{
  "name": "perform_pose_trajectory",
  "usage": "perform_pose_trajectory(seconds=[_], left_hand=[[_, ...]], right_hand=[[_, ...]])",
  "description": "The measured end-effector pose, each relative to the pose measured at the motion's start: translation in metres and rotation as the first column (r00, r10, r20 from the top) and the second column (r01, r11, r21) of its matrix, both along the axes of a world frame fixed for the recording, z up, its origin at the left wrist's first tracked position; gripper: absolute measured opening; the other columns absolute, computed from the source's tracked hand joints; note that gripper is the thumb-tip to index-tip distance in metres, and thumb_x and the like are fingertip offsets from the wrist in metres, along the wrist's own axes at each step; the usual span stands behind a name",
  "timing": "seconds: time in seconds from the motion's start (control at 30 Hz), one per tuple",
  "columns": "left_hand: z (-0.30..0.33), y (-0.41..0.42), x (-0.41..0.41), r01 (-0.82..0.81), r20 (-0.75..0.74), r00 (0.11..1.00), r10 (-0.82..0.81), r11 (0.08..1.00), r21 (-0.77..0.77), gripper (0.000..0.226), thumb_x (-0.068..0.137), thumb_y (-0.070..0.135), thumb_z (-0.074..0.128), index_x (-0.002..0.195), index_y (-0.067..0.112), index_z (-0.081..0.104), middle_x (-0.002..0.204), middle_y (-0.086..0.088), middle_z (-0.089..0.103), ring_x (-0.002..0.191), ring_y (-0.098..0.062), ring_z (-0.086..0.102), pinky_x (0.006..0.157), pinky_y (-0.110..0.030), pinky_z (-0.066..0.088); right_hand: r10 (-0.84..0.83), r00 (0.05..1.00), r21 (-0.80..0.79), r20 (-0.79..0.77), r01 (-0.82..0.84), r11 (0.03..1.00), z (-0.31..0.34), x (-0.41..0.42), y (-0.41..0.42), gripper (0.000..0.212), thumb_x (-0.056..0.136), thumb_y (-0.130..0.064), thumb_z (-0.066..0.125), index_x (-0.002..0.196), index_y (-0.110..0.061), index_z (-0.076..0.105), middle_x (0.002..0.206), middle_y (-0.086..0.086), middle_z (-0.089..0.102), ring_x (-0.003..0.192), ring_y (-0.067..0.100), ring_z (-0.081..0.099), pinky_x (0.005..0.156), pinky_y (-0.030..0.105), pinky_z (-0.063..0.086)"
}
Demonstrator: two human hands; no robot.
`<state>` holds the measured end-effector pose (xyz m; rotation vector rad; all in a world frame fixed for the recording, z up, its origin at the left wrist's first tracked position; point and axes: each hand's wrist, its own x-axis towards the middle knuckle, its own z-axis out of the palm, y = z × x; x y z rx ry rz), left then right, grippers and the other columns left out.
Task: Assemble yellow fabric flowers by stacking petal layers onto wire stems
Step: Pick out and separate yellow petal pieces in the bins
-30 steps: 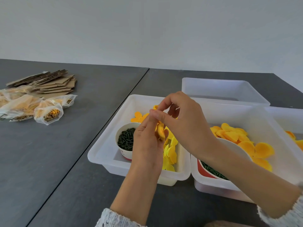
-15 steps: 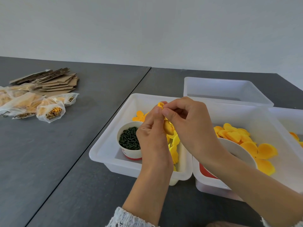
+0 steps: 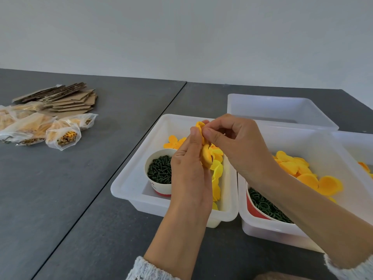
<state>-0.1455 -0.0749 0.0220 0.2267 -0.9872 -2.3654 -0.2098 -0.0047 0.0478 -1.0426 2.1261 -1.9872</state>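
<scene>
Flower [image 3: 205, 156]: yellow-orange fabric petal layers, cupped and slightly crumpled, stacked on edge; no stem can be made out. Held in the air above the left bin [image 3: 129, 184], between both hands.

Left hand [image 3: 189, 174]: fingers upright and curled round the flower from the left, thumb along its edge; grip holding the flower.

Right hand [image 3: 238, 146]: above and right of the left bin's middle; thumb and forefinger pinch the top petal edge, other fingers curled; grip narrow, on the flower.

Left bin: white translucent plastic, on the dark grey tabletop [image 3: 60, 199]. Inside it, a paper cup [image 3: 155, 178] of small dark green pegs at the near left, and loose yellow petals [image 3: 217, 170] along the right side and far end.

Right bin [image 3: 262, 229]: touching the left bin's right wall. Holds a red and white cup of green rings [image 3: 266, 207] at the near left and a heap of orange-yellow round petals [image 3: 306, 176] behind it.

Far bin [image 3: 282, 106]: behind the right bin; contents not visible.

Fourth bin [image 3: 361, 146]: right of the right bin, cut by the frame edge.

Bags [image 3: 62, 134]: clear plastic, well left of the left bin, with yellow pieces inside.

Cardboard [image 3: 68, 100]: flat stack just behind the bags.
</scene>
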Motion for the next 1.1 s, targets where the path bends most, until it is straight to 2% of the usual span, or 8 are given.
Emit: perform_pose_trajectory(seconds=[0.23,0.37,0.5,0.6,0.73,0.9,1.0,1.1], left_hand=[[0.005,-0.003,0.003,0.043,0.018,0.999,-0.043,0.999,0.025,0.032,0.084,0.037,0.058,0.097,0.015,0.077,0.101,-0.006,0.075,0.095,-0.015,0.071,0.077,-0.022,0.057],[0.008,-0.004,0.006,0.107,0.013,0.994,-0.109,0.988,0.107,0.033,0.085,0.038,0.058,0.100,0.014,0.076,0.106,-0.008,0.074,0.098,-0.018,0.069,0.083,-0.027,0.052],[0.010,-0.003,0.007,0.165,-0.023,0.986,-0.164,0.969,0.182,0.034,0.085,0.035,0.057,0.102,0.011,0.074,0.107,-0.010,0.073,0.098,-0.019,0.070,0.078,-0.026,0.058],[0.009,-0.003,0.007,0.191,-0.006,0.981,-0.193,0.961,0.202,0.032,0.086,0.035,0.057,0.100,0.013,0.075,0.104,-0.007,0.073,0.093,-0.016,0.070,0.076,-0.025,0.054],[0.008,-0.003,0.006,0.206,0.018,0.976,-0.215,0.954,0.220,0.038,0.085,0.038,0.056,0.109,0.013,0.070,0.110,-0.008,0.072,0.099,-0.017,0.069,0.078,-0.026,0.054],[0.006,-0.002,0.005,0.217,0.011,0.974,-0.227,0.942,0.256,0.042,0.080,0.038,0.059,0.113,0.014,0.069,0.111,-0.008,0.072,0.099,-0.017,0.066,0.084,-0.027,0.047],[0.005,-0.002,0.004,0.232,-0.005,0.971,-0.241,0.930,0.284,0.038,0.078,0.037,0.061,0.106,0.014,0.072,0.106,-0.006,0.072,0.099,-0.017,0.063,0.082,-0.026,0.044],[0.004,-0.001,0.003,0.249,-0.012,0.966,-0.258,0.918,0.310,0.035,0.077,0.036,0.062,0.102,0.014,0.073,0.106,-0.007,0.071,0.104,-0.019,0.059,0.083,-0.026,0.042]], right_hand=[[0.122,0.991,-0.009,-0.052,-0.123,0.992,0.003,-0.005,0.002,0.009,0.081,-0.010,0.069,0.083,-0.018,0.067,0.090,0.002,0.068,0.095,0.016,0.066,0.074,0.019,0.052],[0.168,0.982,0.006,-0.081,-0.168,0.986,0.004,-0.007,0.004,0.010,0.075,-0.026,0.067,0.083,-0.021,0.068,0.086,0.003,0.065,0.101,0.020,0.065,0.081,0.022,0.052],[0.170,0.977,0.035,-0.128,-0.167,0.985,0.003,-0.011,0.006,0.010,0.075,-0.029,0.066,0.083,-0.023,0.069,0.087,0.003,0.063,0.101,0.025,0.064,0.089,0.032,0.053],[0.150,0.978,0.034,-0.143,-0.147,0.989,0.001,-0.013,0.007,0.008,0.074,-0.030,0.067,0.080,-0.025,0.069,0.085,0.005,0.061,0.098,0.036,0.062,0.087,0.044,0.051],[0.157,0.977,0.036,-0.145,-0.153,0.988,0.000,-0.014,0.008,0.011,0.072,-0.034,0.069,0.079,-0.025,0.070,0.085,0.009,0.061,0.097,0.040,0.060,0.082,0.045,0.051],[0.154,0.975,0.048,-0.159,-0.148,0.988,-0.003,-0.018,0.008,0.009,0.072,-0.031,0.070,0.078,-0.024,0.070,0.084,0.007,0.061,0.097,0.034,0.062,0.082,0.041,0.051],[0.170,0.974,0.050,-0.152,-0.164,0.985,-0.003,-0.020,0.009,0.007,0.072,-0.028,0.071,0.077,-0.023,0.069,0.079,0.003,0.058,0.097,0.016,0.065,0.089,0.042,0.050],[0.186,0.968,0.073,-0.166,-0.176,0.982,-0.002,-0.021,0.010,0.008,0.072,-0.026,0.071,0.077,-0.020,0.069,0.076,-0.001,0.054,0.085,0.008,0.063,0.091,0.047,0.049]])
